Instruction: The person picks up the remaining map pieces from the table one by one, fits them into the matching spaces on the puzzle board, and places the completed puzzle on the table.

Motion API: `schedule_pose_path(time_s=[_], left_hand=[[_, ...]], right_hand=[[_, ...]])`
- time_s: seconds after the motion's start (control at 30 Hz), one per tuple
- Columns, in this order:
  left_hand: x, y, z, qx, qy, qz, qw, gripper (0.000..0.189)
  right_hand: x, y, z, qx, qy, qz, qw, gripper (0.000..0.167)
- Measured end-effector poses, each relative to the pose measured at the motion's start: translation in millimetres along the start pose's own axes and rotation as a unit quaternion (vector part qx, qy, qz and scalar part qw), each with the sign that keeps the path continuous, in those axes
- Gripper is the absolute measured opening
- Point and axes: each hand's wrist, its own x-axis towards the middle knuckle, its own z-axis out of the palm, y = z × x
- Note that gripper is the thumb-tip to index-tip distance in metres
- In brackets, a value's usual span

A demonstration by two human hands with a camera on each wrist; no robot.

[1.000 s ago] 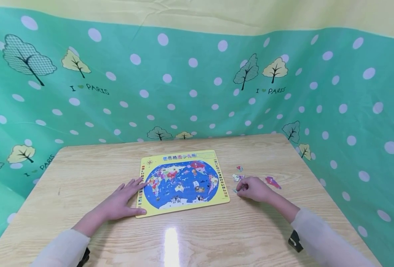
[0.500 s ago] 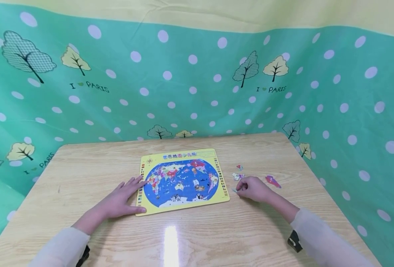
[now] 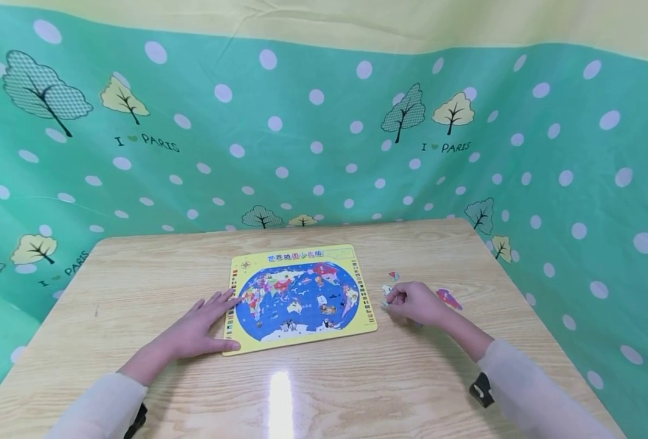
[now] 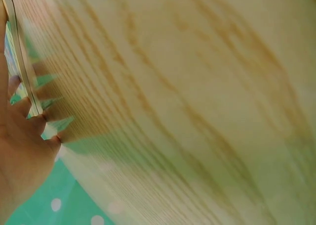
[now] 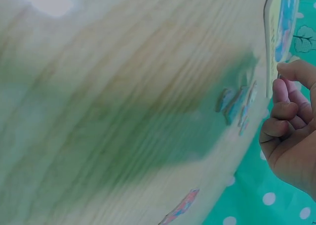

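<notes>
- left hand (image 3: 200,329): fingers spread and relaxed, resting over the board's near-left edge, thumb at the corner; grasping nothing.
- map board (image 3: 304,317): flat on the table (image 3: 137,274), touching the left hand and reaching most of the way to the right one. long axis runs from hand to hand, the right-hand end angled slightly farther from the person. title strip along the far side, so the map faces the person upright.
- progress, by judgement: well along. the map looks mostly filled with coloured land; which shapes are set in and which printed, cannot tell. a handful of loose pieces lie off the board, about the right hand, not yet placed.
- small pale piece (image 3: 384,305): at the right hand's fingertips, just off the board's right edge. too small to read its long axis.
- white piece (image 3: 387,289): just beyond the right fingertips, partly hidden by them.
- little red piece (image 3: 394,275): farther out past the white one; pointing unclear.
- right hand (image 3: 414,305): thumb and forefinger pinching the small pale piece, other fingers curled in.
- under that hand, near side: a sliver (image 3: 419,325), probably another loose piece.
- purple-red piece (image 3: 448,299): right of the right hand, beside the wrist; long axis slants from far-left to near-right.
</notes>
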Motion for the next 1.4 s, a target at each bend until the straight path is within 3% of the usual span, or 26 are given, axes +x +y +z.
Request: schedule_pose_path(time_s=[0.57,0.9,1.17,1.4], left_hand=[[0.3,0.1,0.2,-0.006,0.005,0.007,0.9999,0.098],[-2.0,1.7,-0.4,-0.008,0.010,0.008,0.9999,0.098],[-1.9,1.6,-0.5,-0.009,0.014,0.010,0.9998,0.098],[-3.3,2.6,-1.3,-0.007,0.012,0.008,0.9999,0.098]], right_hand=[[22.2,-20.4,5.1,-0.008,0.008,-0.025,0.9996,0.011],[35.8,-27.3,8.4,-0.004,0.009,-0.020,0.9998,0.009],[44.9,-32.7,14.8,0.012,0.003,-0.049,0.9987,0.008],[50.9,-36.1,19.3,0.024,0.001,-0.037,0.9990,0.008]])
